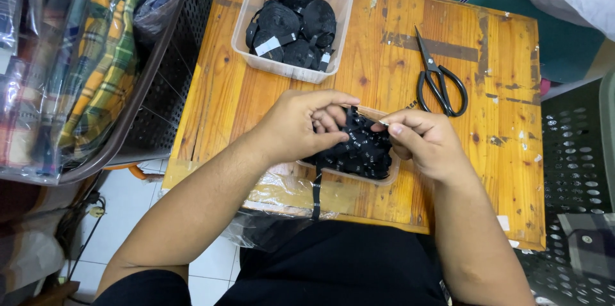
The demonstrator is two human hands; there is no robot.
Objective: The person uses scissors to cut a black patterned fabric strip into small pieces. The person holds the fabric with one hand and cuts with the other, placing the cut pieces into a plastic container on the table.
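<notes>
Both grips pinch black label ribbon [359, 146]: left hand [301, 128], right hand [426, 142], over small clear tub [392, 174].

A small wooden surface [256, 88] of orange-brown planks, scuffed and marked with dark tape stains, fills the middle of the view. Past its left edge stands a dark perforated basket [173, 82] stuffed with plaid cloth in clear bags [70, 69]. Beneath it lies a white tiled floor [115, 229]. Beyond the far right corner sits a teal box [564, 43]; a grey perforated crate [576, 171] stands off the right edge.
</notes>
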